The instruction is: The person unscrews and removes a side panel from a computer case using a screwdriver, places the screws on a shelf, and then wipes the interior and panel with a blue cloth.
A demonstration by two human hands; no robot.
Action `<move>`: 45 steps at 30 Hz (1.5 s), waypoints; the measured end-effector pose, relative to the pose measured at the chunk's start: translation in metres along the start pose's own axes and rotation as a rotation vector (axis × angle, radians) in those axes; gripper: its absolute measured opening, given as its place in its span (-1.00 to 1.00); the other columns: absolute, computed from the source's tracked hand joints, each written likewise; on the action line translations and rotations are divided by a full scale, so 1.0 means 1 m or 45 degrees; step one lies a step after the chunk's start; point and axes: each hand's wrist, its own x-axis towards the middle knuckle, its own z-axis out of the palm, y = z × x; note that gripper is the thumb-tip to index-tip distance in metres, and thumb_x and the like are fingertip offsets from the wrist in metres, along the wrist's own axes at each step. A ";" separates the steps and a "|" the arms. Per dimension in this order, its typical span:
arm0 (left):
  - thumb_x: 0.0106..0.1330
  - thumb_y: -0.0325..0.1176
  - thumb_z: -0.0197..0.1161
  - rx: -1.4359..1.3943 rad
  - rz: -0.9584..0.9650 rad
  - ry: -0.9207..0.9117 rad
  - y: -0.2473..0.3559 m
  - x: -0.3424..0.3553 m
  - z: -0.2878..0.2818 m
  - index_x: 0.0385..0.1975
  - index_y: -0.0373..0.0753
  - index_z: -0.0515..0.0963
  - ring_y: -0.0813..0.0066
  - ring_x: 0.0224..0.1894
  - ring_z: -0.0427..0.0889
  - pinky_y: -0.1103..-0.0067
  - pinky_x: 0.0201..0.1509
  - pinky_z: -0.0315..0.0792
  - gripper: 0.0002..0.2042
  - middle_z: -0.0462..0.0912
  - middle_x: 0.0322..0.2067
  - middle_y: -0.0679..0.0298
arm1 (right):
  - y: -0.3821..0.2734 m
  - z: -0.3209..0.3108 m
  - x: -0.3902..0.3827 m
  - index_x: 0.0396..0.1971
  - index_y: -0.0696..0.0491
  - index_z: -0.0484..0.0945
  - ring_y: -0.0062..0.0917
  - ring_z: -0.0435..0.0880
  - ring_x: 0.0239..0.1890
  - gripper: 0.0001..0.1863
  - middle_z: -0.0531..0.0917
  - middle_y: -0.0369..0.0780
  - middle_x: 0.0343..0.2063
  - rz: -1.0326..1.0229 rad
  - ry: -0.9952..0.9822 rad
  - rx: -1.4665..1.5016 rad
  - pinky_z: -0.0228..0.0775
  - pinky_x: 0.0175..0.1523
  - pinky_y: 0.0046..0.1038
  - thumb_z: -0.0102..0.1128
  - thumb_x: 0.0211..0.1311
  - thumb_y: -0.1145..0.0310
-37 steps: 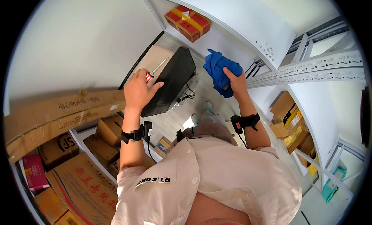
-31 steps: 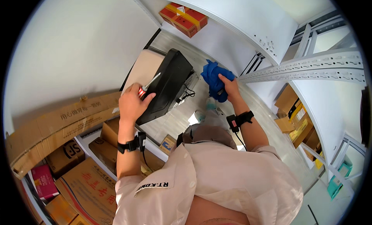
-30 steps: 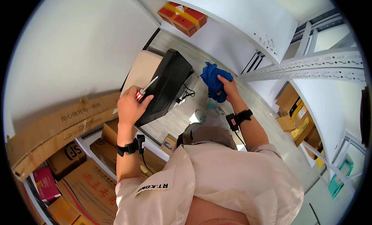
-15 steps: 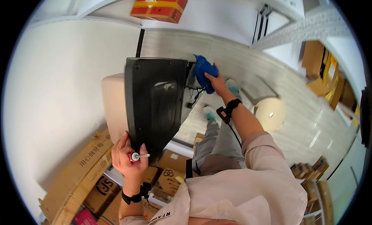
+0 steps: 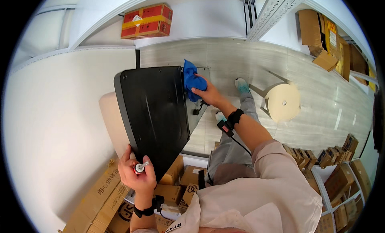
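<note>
A large black plastic panel (image 5: 154,108), like the cover of some appliance, stands in front of me with a beige padded-looking part (image 5: 110,114) behind its left side. My right hand (image 5: 210,94) grips a crumpled blue cloth (image 5: 195,83) against the panel's upper right edge. A dark cable with a connector (image 5: 196,111) hangs just below the cloth. At the panel's lower left corner, my left hand (image 5: 136,179) is closed round a red-handled screwdriver (image 5: 139,167), its metal shaft sticking out past the thumb. Most of the handle is hidden by the fingers.
Cardboard boxes (image 5: 174,170) sit below the panel, and a long carton (image 5: 98,197) leans at lower left. A round cream stool (image 5: 282,101) stands on the floor to the right. A red box (image 5: 147,21) rests on the far shelf; more cartons (image 5: 327,42) are at upper right.
The blue cloth in my right hand has moved left, up against the panel's edge. The view has shifted, showing more floor and stool. My left hand keeps its hold on the screwdriver.
</note>
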 end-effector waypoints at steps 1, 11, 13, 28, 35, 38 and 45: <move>0.11 -0.53 0.30 -0.004 -0.013 -0.013 0.000 -0.002 -0.001 -0.49 -0.34 0.31 0.06 -0.06 0.60 0.38 0.01 0.40 -0.77 0.58 -0.09 -0.19 | 0.006 -0.001 0.005 0.31 0.00 0.23 -0.39 0.51 0.09 -0.24 0.51 -0.11 0.07 0.023 0.038 -0.004 0.38 0.18 -0.33 0.39 0.12 0.28; 0.10 -0.48 0.30 0.094 -0.021 -0.088 -0.009 0.000 -0.003 -0.51 -0.29 0.27 0.05 -0.11 0.60 0.36 0.01 0.43 -0.74 0.57 -0.05 -0.22 | 0.073 -0.020 0.076 0.28 0.02 0.25 -0.31 0.58 0.00 -0.27 0.56 -0.06 0.00 0.267 0.165 -0.297 0.46 0.09 -0.34 0.36 0.11 0.27; 0.10 -0.41 0.31 0.130 -0.024 -0.087 -0.010 0.001 -0.003 -0.52 -0.28 0.30 0.02 -0.15 0.60 0.36 -0.05 0.46 -0.75 0.60 -0.08 -0.17 | 0.078 -0.032 0.085 0.27 0.02 0.25 -0.33 0.59 -0.01 -0.27 0.56 -0.08 0.00 0.341 0.143 -0.345 0.47 0.08 -0.35 0.36 0.11 0.26; 0.15 -0.27 0.30 0.186 -0.074 -0.156 -0.017 -0.007 -0.002 -0.44 -0.28 0.38 0.03 -0.15 0.55 0.37 -0.12 0.47 -0.75 0.56 -0.09 -0.10 | 0.124 -0.077 0.093 0.29 0.08 0.25 -0.18 0.54 0.09 -0.22 0.49 0.06 0.08 0.298 0.281 -0.386 0.41 0.14 -0.25 0.38 0.09 0.17; 0.19 -0.36 0.28 0.007 -0.002 -0.088 -0.021 -0.001 0.006 -0.35 -0.36 0.37 0.07 -0.11 0.55 0.41 -0.04 0.40 -0.76 0.54 -0.06 -0.17 | 0.153 -0.115 0.034 0.25 0.08 0.29 -0.02 0.47 0.14 -0.20 0.35 0.08 0.19 0.349 0.850 -0.565 0.39 0.14 -0.16 0.39 0.02 0.10; 0.22 -0.37 0.26 -0.147 -0.051 -0.054 -0.021 -0.002 0.008 -0.23 -0.40 0.35 0.09 -0.05 0.53 0.39 0.06 0.37 -0.72 0.50 -0.02 -0.18 | 0.167 -0.100 -0.020 0.24 0.17 0.28 -0.06 0.52 0.10 -0.19 0.46 0.08 0.11 0.688 0.675 -0.571 0.42 0.12 -0.19 0.39 0.00 0.12; 0.23 -0.41 0.22 -0.252 -0.189 -0.031 -0.026 -0.014 0.010 -0.23 -0.39 0.36 0.19 -0.01 0.51 0.41 0.07 0.38 -0.76 0.47 0.02 -0.11 | 0.182 0.000 -0.081 0.14 0.17 0.39 -0.30 0.61 -0.04 -0.33 0.62 -0.04 -0.07 0.769 0.318 -0.075 0.45 0.05 -0.35 0.34 -0.01 0.24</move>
